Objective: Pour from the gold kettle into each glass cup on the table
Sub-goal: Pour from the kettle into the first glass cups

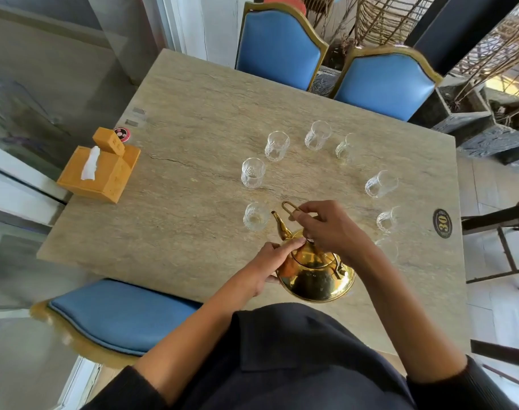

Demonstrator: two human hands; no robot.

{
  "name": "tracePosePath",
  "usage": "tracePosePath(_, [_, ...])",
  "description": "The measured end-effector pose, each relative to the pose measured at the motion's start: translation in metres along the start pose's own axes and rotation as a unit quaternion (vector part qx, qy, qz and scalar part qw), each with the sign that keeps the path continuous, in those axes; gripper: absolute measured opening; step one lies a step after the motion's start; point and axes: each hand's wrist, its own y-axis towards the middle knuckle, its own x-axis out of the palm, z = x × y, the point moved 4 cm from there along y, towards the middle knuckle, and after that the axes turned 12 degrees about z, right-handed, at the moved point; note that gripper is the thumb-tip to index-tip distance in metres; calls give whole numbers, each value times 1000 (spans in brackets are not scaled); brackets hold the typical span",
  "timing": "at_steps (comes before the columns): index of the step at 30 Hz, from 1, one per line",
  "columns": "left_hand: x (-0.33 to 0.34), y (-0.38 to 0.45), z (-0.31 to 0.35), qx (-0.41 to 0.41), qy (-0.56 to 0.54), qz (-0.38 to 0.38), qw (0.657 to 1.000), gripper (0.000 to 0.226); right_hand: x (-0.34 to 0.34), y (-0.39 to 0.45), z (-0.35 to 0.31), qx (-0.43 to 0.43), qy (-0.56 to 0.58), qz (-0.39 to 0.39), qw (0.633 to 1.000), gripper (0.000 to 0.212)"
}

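Observation:
The gold kettle (316, 273) hangs above the near edge of the stone table (193, 137), its spout pointing up-left toward the nearest glass cup (255, 216). My right hand (329, 229) is shut on the kettle's wire handle. My left hand (270, 261) rests against the kettle's side, one finger pressed on the lid. Several clear glass cups stand in a ring: one at the left (253, 173), two at the back (277, 145) (317, 135), others on the right (381, 184) (387, 220). One cup (388, 250) is partly hidden behind my right forearm.
An orange tissue box (100, 173) with a smaller orange box on it stands at the table's left edge. Blue chairs sit at the far side (279, 51) (382, 84) and near left (119, 315). A round "30" badge (442, 223) marks the right side.

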Motion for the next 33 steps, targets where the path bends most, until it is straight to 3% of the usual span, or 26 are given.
tracePosePath(13, [6, 11, -2, 14, 19, -11, 1000, 107, -3, 1, 5, -21, -5, -7, 1000, 28])
tracePosePath(24, [4, 24, -9, 6, 28, -12, 1000, 139, -3, -1, 2, -8, 12, -13, 1000, 27])
tracePosePath(33, [5, 27, -13, 11, 27, -19, 999, 141, -2, -3, 3, 0, 13, -18, 1000, 27])
